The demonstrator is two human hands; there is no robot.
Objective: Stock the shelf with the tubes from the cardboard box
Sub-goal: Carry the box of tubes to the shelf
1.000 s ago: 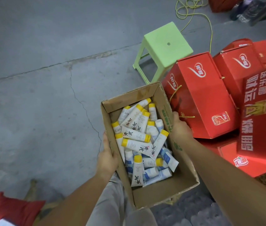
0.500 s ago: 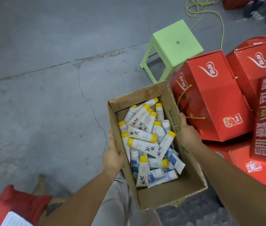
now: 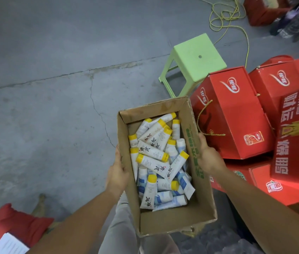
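Note:
I carry an open cardboard box [image 3: 170, 219] in front of me, above the concrete floor. Inside lie several white tubes with yellow caps [image 3: 152, 162], piled loosely over some white and blue ones. My left hand [image 3: 116, 173] grips the box's left wall, thumb along the rim. My right hand [image 3: 208, 158] grips the right wall, fingers hidden under or behind the cardboard. No shelf is in view.
A light green plastic stool [image 3: 194, 61] stands beyond the box. Red gift cartons [image 3: 236, 114] are heaped at the right, close to the box. A yellow-green cord [image 3: 236, 24] snakes at the back. A red cushion [image 3: 14, 226] lies bottom left. Grey floor spreads to the left.
The view has shifted: stool, cartons and box all sit further right and lower in frame than before. Both hands keep the same hold on the box.

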